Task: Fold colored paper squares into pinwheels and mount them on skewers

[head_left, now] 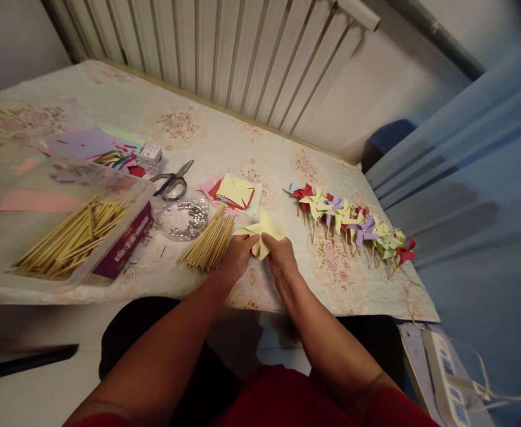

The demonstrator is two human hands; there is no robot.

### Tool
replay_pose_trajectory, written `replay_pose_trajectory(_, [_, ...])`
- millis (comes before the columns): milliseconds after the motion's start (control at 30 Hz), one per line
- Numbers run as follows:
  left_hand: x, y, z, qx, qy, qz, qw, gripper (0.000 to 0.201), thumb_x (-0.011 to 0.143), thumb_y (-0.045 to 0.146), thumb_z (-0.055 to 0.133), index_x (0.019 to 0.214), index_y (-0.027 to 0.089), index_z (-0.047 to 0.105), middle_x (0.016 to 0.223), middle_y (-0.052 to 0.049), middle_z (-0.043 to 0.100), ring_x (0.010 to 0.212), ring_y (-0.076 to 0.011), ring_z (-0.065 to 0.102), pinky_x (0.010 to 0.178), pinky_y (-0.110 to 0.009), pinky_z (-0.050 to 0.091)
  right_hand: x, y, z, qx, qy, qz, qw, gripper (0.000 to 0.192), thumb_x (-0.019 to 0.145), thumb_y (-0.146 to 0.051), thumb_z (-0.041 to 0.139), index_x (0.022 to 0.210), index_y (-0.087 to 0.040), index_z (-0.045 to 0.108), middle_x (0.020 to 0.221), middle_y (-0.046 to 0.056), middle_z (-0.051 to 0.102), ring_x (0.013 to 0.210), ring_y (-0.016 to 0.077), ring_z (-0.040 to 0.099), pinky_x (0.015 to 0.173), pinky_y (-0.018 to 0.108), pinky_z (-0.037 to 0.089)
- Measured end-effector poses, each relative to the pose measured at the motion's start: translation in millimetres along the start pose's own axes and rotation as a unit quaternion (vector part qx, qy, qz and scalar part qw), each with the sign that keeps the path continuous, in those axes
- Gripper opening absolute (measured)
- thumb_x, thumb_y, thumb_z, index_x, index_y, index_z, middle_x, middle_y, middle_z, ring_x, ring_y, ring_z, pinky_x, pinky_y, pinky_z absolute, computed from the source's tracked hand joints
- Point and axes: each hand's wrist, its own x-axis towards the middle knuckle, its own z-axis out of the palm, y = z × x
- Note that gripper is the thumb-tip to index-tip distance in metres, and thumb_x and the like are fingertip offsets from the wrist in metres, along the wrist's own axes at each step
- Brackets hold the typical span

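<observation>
Between my two hands is a pale yellow paper pinwheel (267, 224), its blades partly folded, held just above the tablecloth near the front edge. My left hand (241, 254) pinches its left side with thumb and fingers. On the other side my right hand (281, 252) grips it the same way, the two thumbs close together. A bundle of thin wooden sticks (209, 240) lies right beside my left hand. Behind the pinwheel sits a stack of cut paper squares (235, 191), yellow on top with red and pink below.
Finished pinwheels on sticks (342, 213) stand in a row at the right. Left are a clear dish of metal pins (182, 219), scissors (173, 181), a plastic box (76, 284) holding sticks, and paper scraps (80, 142). A radiator (224, 53) runs behind the table.
</observation>
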Motion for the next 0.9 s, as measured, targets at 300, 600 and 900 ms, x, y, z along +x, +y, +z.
replay_pose_trajectory(300, [0,6,1.5,-0.016,-0.007,0.013,1.0,0.028,0.068,0.033,0.068,0.091,0.016,0.069,0.074,-0.004,0.07,0.083,-0.0205,0.065,0.072,-0.028,0.048,-8,-1,-12,-0.032,0.024,0.002,0.999,0.026,0.07,-0.039,0.066,0.083,-0.018,0.061,0.074,0.001,0.067,0.064,0.0148,0.06,0.063,0.028,0.05])
replay_pose_trajectory(600, [-5,14,5.4,-0.038,-0.005,0.014,0.999,0.016,0.064,0.031,0.068,0.073,0.017,0.066,0.071,-0.003,0.068,0.082,-0.0212,0.064,0.069,-0.028,0.048,-35,13,-54,-0.314,0.119,-0.248,0.909,0.026,0.083,-0.031,0.053,0.103,-0.019,0.064,0.084,0.002,0.063,0.073,0.0146,0.056,0.073,0.029,0.047])
replay_pose_trajectory(900, [0,9,1.4,-0.031,-0.029,0.033,0.999,0.011,0.066,0.026,0.065,0.069,0.016,0.063,0.064,-0.001,0.063,0.068,-0.015,0.058,0.06,-0.024,0.043,-32,10,-41,-0.325,-0.011,-0.253,0.911,0.016,0.083,-0.03,0.059,0.092,-0.021,0.07,0.079,0.002,0.065,0.059,0.0131,0.057,0.061,0.028,0.049])
